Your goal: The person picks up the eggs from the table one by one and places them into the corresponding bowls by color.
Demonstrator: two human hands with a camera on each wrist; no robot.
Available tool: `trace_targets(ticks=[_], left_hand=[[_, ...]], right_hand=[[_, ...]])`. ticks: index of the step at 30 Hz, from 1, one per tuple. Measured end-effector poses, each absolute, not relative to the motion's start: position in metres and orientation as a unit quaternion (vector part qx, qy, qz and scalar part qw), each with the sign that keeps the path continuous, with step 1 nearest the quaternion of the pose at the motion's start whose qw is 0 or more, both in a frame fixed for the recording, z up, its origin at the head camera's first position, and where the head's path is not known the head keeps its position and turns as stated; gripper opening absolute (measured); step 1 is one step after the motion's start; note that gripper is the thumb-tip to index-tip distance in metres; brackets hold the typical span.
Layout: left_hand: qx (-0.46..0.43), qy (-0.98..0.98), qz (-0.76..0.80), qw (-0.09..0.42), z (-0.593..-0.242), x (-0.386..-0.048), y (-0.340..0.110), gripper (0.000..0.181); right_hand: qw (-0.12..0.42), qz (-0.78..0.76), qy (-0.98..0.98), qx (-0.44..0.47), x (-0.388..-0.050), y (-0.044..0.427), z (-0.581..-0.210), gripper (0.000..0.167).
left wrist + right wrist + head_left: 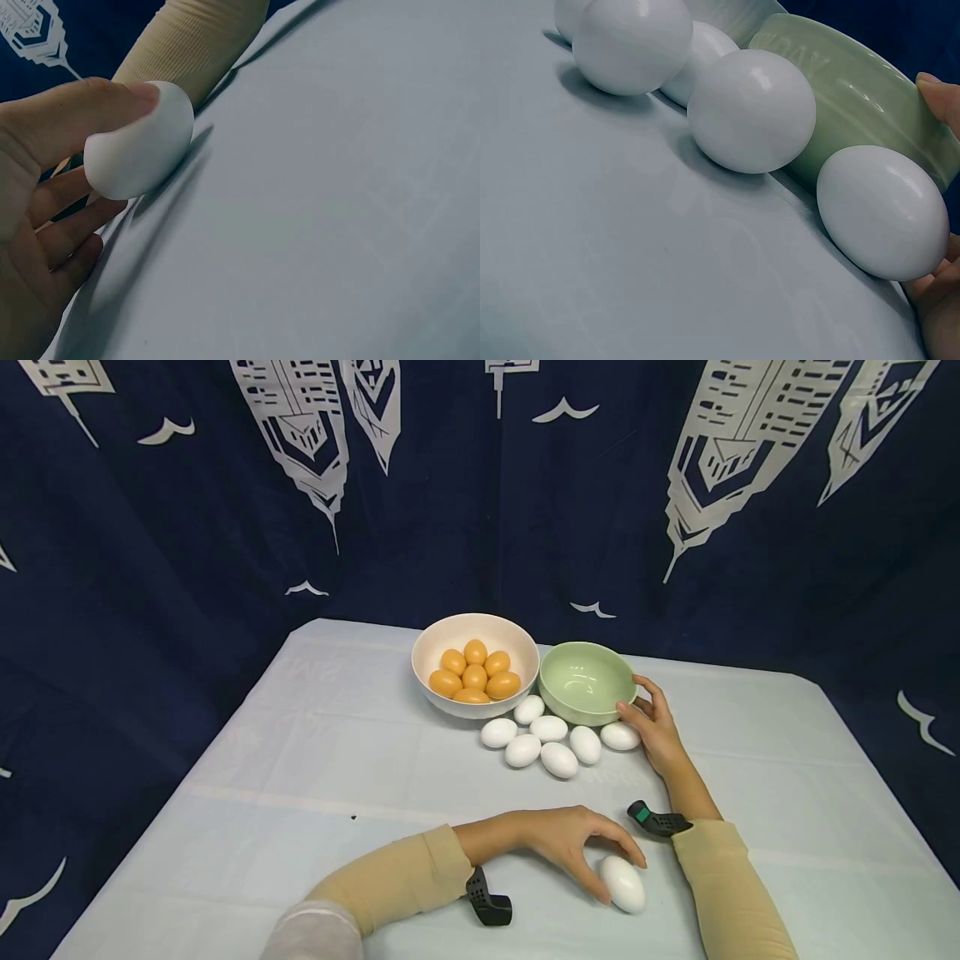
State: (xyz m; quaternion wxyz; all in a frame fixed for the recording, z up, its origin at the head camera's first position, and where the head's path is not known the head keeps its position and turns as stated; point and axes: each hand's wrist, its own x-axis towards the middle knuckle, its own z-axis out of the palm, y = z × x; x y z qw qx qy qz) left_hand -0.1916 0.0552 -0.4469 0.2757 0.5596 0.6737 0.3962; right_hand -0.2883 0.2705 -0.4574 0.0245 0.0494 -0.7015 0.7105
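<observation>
Left hand (564,837) pinches smooth, hard-looking white oval egg (624,887), right hand (656,731) grips glossy ceramic-looking round green bowl (581,687); likely grasp step, needs steady lift.

left fingers (81,227): hold white egg (144,154) | tan sleeve (195,45): behind | pale tabletop (315,210): right | navy cloth (112,30): top left

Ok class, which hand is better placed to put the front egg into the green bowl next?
Probably the left hand: it holds the front egg, while the right hand steadies the green bowl by its side.
</observation>
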Motion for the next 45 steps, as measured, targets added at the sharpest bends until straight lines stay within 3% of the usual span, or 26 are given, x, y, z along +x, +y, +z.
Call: trace_targets(ticks=[23,45], left_hand=[[0.525,0.673,0.419,0.309,-0.448,-0.190,0.059,0.047],[0.475,0.675,0.525,0.208,-0.423,-0.241,0.038,0.048]], right_hand=[[0.026,0.705,-0.707,0.050,-0.288,0.271,-0.459,0.057],[0.022,0.700,-0.712,0.046,-0.287,0.271,-0.457,0.060]])
